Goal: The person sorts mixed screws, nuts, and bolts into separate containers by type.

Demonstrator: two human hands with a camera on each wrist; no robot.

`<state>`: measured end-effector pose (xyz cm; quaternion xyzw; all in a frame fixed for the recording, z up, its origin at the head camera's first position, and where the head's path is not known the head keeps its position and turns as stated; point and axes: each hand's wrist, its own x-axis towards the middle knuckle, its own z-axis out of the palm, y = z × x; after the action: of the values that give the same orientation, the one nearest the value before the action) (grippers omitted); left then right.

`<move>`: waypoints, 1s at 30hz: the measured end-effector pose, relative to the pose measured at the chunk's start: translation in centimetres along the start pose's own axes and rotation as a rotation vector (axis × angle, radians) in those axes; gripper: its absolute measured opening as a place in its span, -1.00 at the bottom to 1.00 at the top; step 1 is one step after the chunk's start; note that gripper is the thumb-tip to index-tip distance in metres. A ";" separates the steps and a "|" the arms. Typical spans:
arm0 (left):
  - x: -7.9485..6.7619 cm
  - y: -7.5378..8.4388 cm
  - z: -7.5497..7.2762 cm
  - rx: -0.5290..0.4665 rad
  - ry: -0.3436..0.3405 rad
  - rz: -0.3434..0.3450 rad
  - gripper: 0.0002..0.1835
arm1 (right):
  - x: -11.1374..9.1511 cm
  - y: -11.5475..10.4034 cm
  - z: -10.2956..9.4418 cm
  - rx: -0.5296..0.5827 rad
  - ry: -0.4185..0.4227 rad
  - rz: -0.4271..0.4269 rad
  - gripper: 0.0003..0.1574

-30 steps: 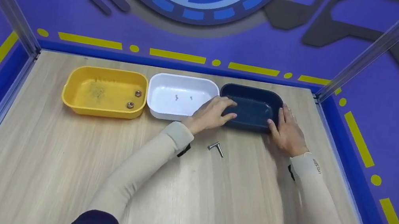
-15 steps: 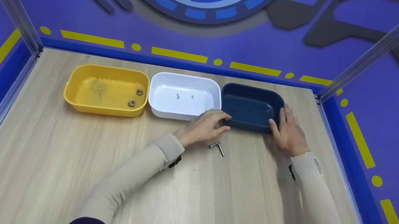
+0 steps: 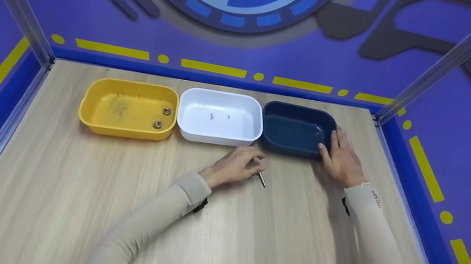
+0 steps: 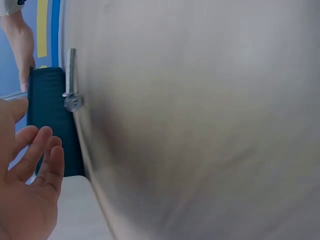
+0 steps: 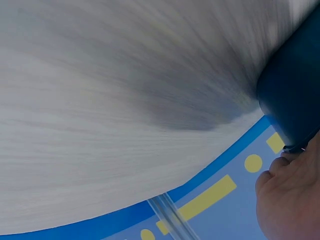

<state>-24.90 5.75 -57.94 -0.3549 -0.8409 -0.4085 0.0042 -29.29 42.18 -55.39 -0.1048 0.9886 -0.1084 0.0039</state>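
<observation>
My left hand (image 3: 237, 164) hovers just in front of the bins beside two metal bolts. In the head view one bolt (image 3: 262, 179) sticks out past its fingertips, while the other is mostly hidden by the hand. The left wrist view shows the threaded shank of a bolt (image 4: 71, 70) and a round bolt head (image 4: 74, 103), apart from the loosely bent fingers (image 4: 42, 150). My right hand (image 3: 344, 161) holds the right end of the dark blue bin (image 3: 294, 151), thumb at its front corner and fingers along the outer side.
A white bin (image 3: 216, 140) with two small grey bits inside touches the dark blue bin. To its left stands a yellow bin (image 3: 122, 132) with two nuts (image 3: 157, 124) in its right end. Blue walls (image 3: 238, 57) enclose the wooden tabletop (image 3: 218, 238).
My left hand has moved from the dark blue bin's left end, back toward me, to the bolts on the table. The right hand stays at the bin.
</observation>
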 end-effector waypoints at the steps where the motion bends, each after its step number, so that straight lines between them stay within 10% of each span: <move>1: -0.2 -0.1 0.1 0.000 0.000 -0.006 -0.66 | 0.0 0.0 0.0 -0.002 -0.001 -0.001 0.11; 18: -2.2 -0.7 0.0 0.071 -0.165 -0.088 -0.48 | -0.1 -0.2 -0.1 -0.008 -0.011 0.016 0.12; 30: -2.3 -1.0 0.1 0.049 -0.133 -0.083 -0.71 | 0.0 -0.1 0.0 0.023 -0.019 0.023 0.15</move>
<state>-23.77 4.02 -59.32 -0.3458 -0.8631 -0.3633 -0.0599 -29.30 42.08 -55.36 -0.0944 0.9883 -0.1186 0.0157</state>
